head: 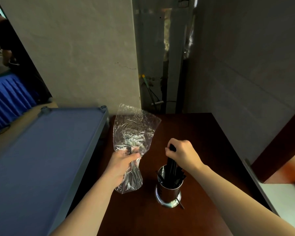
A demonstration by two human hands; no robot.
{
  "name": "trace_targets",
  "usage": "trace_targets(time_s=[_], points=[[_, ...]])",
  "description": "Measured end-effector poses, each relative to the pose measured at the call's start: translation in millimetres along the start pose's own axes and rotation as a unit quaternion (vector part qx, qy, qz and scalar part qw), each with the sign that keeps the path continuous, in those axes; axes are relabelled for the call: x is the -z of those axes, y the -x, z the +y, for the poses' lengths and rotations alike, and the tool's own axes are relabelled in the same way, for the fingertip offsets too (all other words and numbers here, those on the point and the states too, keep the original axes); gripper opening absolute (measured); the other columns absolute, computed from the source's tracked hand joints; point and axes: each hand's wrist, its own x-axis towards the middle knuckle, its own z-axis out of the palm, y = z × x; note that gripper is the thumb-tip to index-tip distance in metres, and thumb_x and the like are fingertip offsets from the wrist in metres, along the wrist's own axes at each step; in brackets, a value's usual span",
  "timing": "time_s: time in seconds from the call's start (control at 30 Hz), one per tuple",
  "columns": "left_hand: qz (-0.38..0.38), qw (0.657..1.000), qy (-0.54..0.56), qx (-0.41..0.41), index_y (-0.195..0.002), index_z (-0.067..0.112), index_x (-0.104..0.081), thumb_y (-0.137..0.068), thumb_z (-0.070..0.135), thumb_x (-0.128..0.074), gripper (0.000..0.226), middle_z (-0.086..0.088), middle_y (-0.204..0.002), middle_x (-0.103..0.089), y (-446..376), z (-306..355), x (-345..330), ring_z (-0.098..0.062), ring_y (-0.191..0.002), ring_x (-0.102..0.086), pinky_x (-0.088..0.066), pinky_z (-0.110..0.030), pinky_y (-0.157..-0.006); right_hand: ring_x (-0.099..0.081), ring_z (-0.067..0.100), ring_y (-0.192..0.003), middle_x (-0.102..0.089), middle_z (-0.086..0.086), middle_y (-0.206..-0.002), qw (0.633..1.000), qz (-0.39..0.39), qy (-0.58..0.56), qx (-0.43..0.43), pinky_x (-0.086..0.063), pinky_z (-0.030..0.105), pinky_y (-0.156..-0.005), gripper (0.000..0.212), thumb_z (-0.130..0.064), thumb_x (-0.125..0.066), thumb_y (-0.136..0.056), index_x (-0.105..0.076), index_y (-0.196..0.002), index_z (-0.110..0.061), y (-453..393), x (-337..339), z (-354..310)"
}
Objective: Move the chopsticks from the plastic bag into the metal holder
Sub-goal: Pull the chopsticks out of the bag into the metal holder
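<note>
The right hand [182, 153] is curled around the top ends of a bundle of black chopsticks [172, 165]. Their long axis is nearly upright, a little tilted, and the lower ends stand inside the one metal holder [169, 188] on the brown table [203, 133]. I cannot count the sticks. One thin stick lies at the base of the holder. The left hand [122, 167] grips one clear bag [134, 132] at its middle, just left of the holder; some dark sticks show inside it. A blue shelf [41, 150] stands left of the table.
</note>
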Motion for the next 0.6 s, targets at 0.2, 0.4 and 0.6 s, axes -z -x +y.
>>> trace_targets(time_s=[0.2,0.4,0.6], points=[[-0.003,1.000,-0.002,0.000,-0.098,0.019,-0.079,-0.083,0.005,-0.077,0.021,0.006,-0.102,-0.080,0,1,-5,0.001,-0.090,-0.073,-0.043,-0.023,-0.075,-0.059,0.018,-0.055,-0.060,0.004,-0.064,0.999,-0.018,0.036,0.020,-0.046,0.030,-0.051,0.015,-0.022,-0.061,-0.098,-0.060,-0.089,-0.010,5,-11,8],[-0.014,1.000,-0.007,-0.007,-0.102,0.018,-0.077,-0.085,0.004,-0.075,0.022,0.007,-0.102,-0.080,0,3,-9,0.004,-0.091,-0.072,-0.043,-0.017,-0.072,-0.058,0.019,-0.068,-0.060,0.000,-0.078,0.996,-0.053,0.073,0.025,-0.051,0.034,-0.063,0.017,-0.027,-0.056,-0.100,-0.057,-0.094,-0.012,16,-27,17],[-0.018,1.000,-0.015,-0.011,-0.101,0.019,-0.078,-0.085,0.005,-0.075,0.022,0.007,-0.102,-0.080,-3,3,-15,0.003,-0.091,-0.073,-0.044,-0.015,-0.071,-0.063,0.022,-0.082,-0.062,0.000,-0.096,0.986,-0.101,0.130,0.032,-0.053,0.036,-0.071,0.023,-0.035,-0.047,-0.102,-0.057,-0.103,-0.014,24,-39,24]])
